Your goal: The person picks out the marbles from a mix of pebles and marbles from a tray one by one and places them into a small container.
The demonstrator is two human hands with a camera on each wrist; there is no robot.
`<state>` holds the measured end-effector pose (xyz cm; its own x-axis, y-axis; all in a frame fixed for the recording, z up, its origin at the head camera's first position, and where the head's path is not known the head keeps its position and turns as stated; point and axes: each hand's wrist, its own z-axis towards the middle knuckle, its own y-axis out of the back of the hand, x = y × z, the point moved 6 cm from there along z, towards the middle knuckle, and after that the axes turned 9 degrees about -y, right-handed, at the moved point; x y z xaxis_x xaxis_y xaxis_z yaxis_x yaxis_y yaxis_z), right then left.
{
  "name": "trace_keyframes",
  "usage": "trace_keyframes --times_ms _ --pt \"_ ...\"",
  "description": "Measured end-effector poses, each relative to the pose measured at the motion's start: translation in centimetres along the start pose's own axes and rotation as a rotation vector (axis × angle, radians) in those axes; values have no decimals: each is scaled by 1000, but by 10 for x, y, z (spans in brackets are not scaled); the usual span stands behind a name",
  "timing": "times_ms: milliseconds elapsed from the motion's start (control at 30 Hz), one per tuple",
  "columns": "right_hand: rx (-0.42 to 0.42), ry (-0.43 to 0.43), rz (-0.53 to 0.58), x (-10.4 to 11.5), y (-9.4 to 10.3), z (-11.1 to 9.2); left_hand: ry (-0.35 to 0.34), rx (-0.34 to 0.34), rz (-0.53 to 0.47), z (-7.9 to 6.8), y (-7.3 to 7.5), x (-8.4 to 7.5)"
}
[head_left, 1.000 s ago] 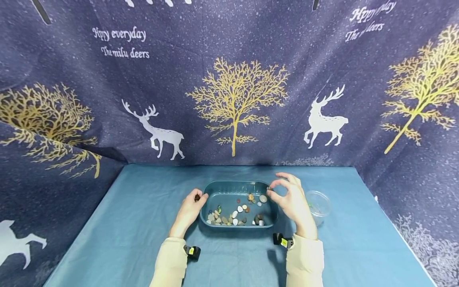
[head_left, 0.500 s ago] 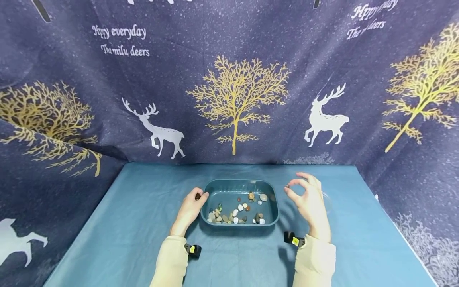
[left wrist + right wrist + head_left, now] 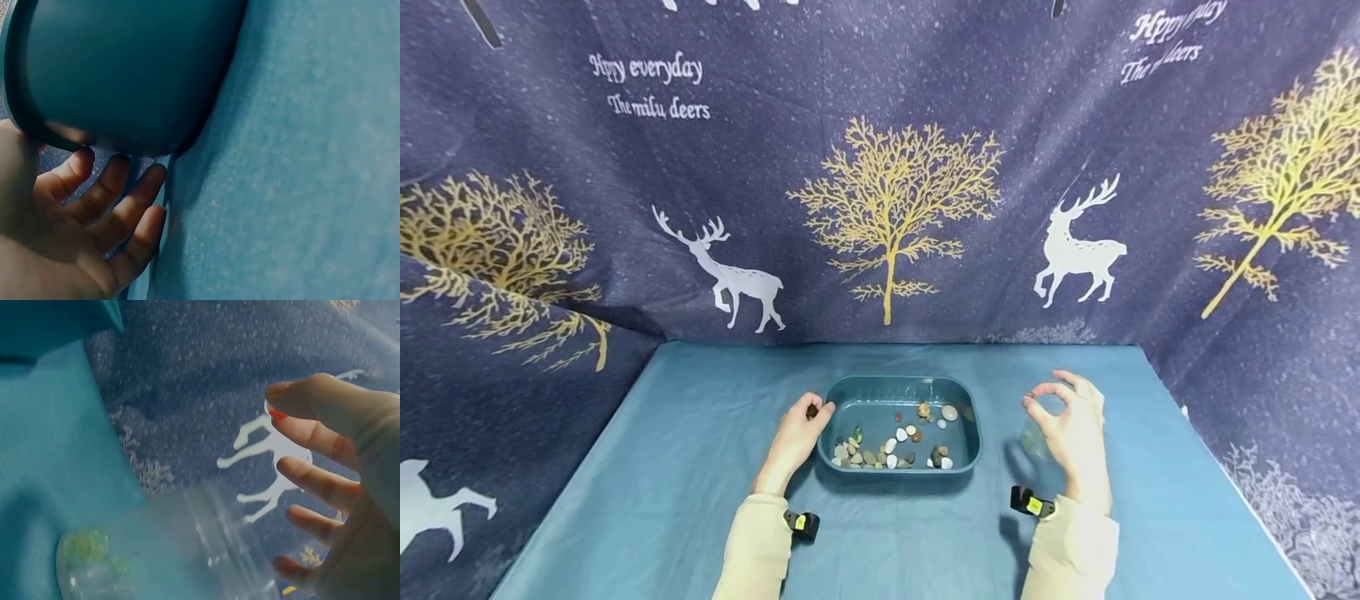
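A dark teal plastic basin (image 3: 898,472) holds pebbles in several colours. My left hand (image 3: 795,431) grips its left end, thumb at the rim and fingertips (image 3: 153,178) against the outer wall in the left wrist view. My right hand (image 3: 1078,437) is raised right of the basin. Its thumb and index finger pinch a small orange-red piece (image 3: 277,414), mostly hidden by the fingertips; the other fingers are spread. Below this hand stands a clear plastic jar (image 3: 169,537), with green bits (image 3: 87,545) at its bottom. In the head view the hand covers much of the jar (image 3: 1036,442).
A blue cloth (image 3: 647,500) covers the table. Behind it hangs a dark blue curtain (image 3: 850,75) printed with deer and trees. White pebbles (image 3: 901,434) and brown ones lie scattered in the basin, thickest along its front left.
My right hand has moved right from the basin's right rim to over the jar, carrying the small piece. My left hand stays on the basin.
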<state>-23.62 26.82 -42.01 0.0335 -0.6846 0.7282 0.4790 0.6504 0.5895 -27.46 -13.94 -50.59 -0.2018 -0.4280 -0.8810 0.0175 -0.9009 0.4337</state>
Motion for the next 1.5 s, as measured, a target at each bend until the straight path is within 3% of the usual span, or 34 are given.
trace_keyframes --times_ms 467,833,1100,1300,1433,1500 --pt "-56 -220 -52 -41 12 -6 5 6 -14 -1 0 1" --pt "42 -382 -71 -63 6 -9 2 0 -5 -1 -1 3" --pt "50 -475 -59 -65 4 -6 6 -2 -3 1 0 2" --pt "87 -495 -79 -67 2 -6 5 4 -5 0 1 1" --pt "102 -438 -82 -63 4 -7 16 11 -8 0 0 3" --pt "63 -388 -72 -59 9 -7 21 13 -4 -1 0 3"
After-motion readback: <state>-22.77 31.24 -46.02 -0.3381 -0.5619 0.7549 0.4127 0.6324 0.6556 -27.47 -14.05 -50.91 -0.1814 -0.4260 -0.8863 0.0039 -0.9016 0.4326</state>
